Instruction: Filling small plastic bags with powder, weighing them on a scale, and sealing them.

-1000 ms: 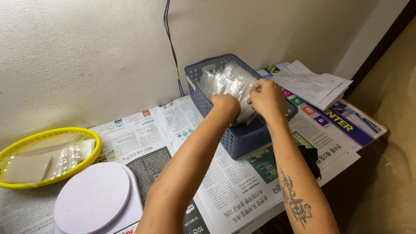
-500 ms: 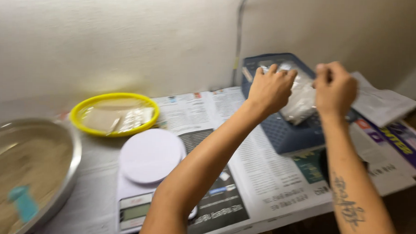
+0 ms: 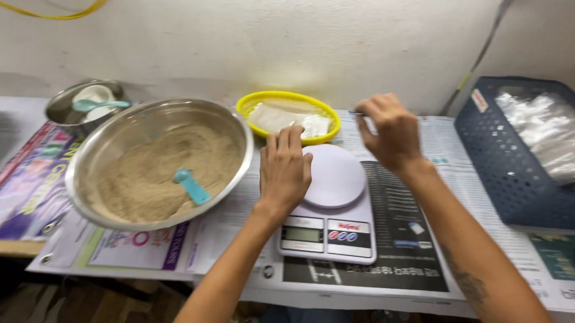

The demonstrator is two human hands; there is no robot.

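A: What has changed since the earlier frame?

B: Both hands have left the blue basket (image 3: 523, 170) and now sit over the kitchen scale (image 3: 330, 211). The basket, with clear bags in it, now lies well to the right of the right hand (image 3: 390, 130).

A: State of the left hand?

B: The left hand (image 3: 284, 171) lies flat, palm down, fingers together and extended, holding nothing. Its fingertips reach the left edge of the scale's round white platform. The yellow tray (image 3: 288, 103) lies just beyond the fingertips.

A: State of the right hand?

B: The right hand is raised above the far right edge of the platform, fingers curled narrow, pinched. Whether it holds anything cannot be told.

A: Surroundings?

B: To the left of the left hand stands a large steel bowl (image 3: 160, 160) of tan powder with a teal scoop (image 3: 191, 185) lying in it. Newspaper (image 3: 386, 260) covers the worktop beneath both hands.
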